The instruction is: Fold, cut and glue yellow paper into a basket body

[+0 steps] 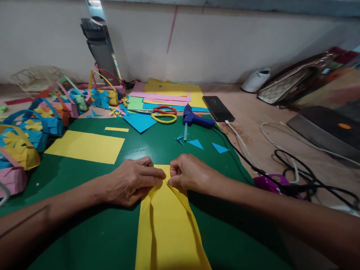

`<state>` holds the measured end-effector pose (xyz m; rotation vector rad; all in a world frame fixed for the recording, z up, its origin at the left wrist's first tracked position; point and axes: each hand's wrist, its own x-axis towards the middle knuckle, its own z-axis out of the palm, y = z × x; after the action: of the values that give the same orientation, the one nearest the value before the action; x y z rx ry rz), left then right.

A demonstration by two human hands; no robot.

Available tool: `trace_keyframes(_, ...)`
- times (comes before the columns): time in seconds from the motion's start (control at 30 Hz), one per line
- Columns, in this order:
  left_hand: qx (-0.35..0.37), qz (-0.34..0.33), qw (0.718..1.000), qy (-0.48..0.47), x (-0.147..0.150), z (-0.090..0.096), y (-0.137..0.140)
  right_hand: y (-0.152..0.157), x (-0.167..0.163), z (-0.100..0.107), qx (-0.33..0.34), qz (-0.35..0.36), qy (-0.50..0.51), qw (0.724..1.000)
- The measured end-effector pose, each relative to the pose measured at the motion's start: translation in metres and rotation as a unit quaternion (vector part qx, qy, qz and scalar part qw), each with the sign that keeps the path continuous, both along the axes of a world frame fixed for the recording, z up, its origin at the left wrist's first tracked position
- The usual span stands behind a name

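Observation:
A long sheet of yellow paper [171, 225] lies lengthwise in front of me on a green mat [92, 225]. Its two long sides are folded inward, and the folds stand slightly raised toward the near end. At the sheet's far end, my left hand [135, 180] pinches the left flap, fingers pressed together. My right hand [191, 174] is curled closed on the right flap, close beside the left fingertips. Beyond the left hand lie a flat yellow rectangle [86, 147] and a thin yellow strip [116, 129].
Red-and-yellow-handled scissors [164, 114], a blue glue gun [197, 119] and blue paper scraps [196, 143] lie ahead. Small paper baskets [52, 125] line the left. To the right are a phone [218, 108], cables [303, 168] and a purple object [271, 182].

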<state>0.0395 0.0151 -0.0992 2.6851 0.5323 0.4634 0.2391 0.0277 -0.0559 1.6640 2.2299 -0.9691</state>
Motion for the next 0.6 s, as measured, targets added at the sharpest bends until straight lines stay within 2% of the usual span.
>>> trace_keyframes(0.37, -0.014, -0.001, 1.0, 0.0, -0.0008, 0.0, -0.0005, 0.0004, -0.0033, 0.0037, -0.003, -0.004, -0.015, 1.0)
trace_keyframes(0.6, 0.011, -0.021, 0.999, 0.03, -0.0017, 0.0024, -0.0004, 0.0032, -0.0044, 0.0021, -0.007, -0.015, -0.024, 1.0)
